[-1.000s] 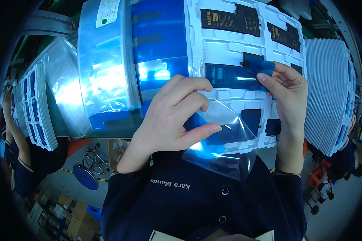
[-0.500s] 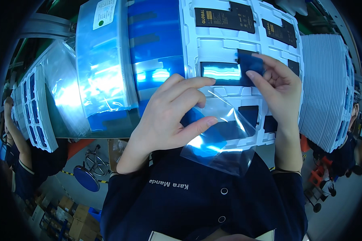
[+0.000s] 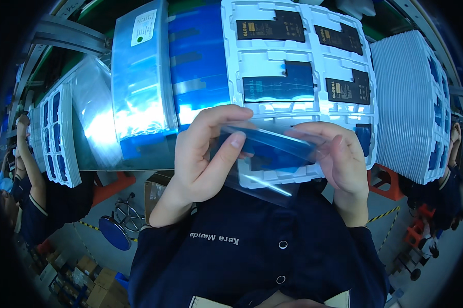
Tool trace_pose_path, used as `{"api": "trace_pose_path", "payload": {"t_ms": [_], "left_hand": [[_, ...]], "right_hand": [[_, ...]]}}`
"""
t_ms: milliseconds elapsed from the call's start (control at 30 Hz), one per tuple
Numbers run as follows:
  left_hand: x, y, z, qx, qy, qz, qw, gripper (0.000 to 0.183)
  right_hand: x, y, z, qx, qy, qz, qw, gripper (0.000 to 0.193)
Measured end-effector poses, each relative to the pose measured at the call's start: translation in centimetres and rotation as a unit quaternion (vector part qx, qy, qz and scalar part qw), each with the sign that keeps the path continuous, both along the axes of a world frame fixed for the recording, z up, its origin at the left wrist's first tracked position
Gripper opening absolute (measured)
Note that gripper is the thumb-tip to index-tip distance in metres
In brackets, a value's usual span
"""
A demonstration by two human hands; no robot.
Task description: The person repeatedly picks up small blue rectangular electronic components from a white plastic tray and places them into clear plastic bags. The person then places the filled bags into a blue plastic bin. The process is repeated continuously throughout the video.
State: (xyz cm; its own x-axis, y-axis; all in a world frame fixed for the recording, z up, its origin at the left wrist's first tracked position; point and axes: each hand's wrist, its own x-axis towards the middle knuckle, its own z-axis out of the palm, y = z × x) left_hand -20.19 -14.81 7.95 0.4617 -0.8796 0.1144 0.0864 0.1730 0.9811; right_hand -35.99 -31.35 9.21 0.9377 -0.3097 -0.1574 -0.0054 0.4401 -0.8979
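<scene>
1. Film [image 3: 272,143], thin, clear and partly bluish, is held up in the centre of the frame, above the lower part of a white tray [image 3: 233,66]. If it has one layer or two, I cannot tell.

2. The left hand [image 3: 203,154] is narrow: its thumb and fingers pinch the film near its left end. It seems held near this end so that most of the surface stays free.

3. The right hand [image 3: 344,156] is at the other end of the film, with thumb raised and fingers half open. I cannot tell if it grips firmly; perhaps it steadies this end.

4. The long axis of the bluish part goes across the frame, sloping down to the right. A clear corner points downward, toward the dark shirt [image 3: 252,251].

5. Above the hands, a bluish-looking flat piece [image 3: 278,88] lies in its tray compartment, long axis nearly left to right, notch at its upper left. The compartments probably keep pieces apart and pointing alike.

6. Blue sheets [image 3: 198,61] lie left of the tray, likely for easy reach.
</scene>
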Motion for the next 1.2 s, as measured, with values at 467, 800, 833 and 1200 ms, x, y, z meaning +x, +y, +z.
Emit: {"api": "trace_pose_path", "payload": {"t_ms": [467, 800, 833, 1200], "left_hand": [[-3.0, -1.3, 0.5, 0.103, -0.12, 0.12, 0.98, 0.034], [0.4, 2.4, 2.7, 0.27, -0.125, 0.068, 0.952, 0.027], [1.3, 3.0, 2.7, 0.279, -0.109, 0.08, 0.951, 0.023], [21.9, 16.1, -4.1, 0.267, -0.009, 0.486, 0.832, 0.014]], "right_hand": [[-1.4, 0.7, -0.5, -0.044, -0.015, -0.12, 0.992, 0.025], [-0.6, -0.9, -1.4, -0.269, -0.098, -0.206, 0.936, 0.01], [-0.8, -1.2, -1.8, -0.258, -0.114, -0.218, 0.934, 0.01], [-1.1, -3.2, -3.7, -0.108, -0.064, -0.423, 0.897, 0.028]]}}
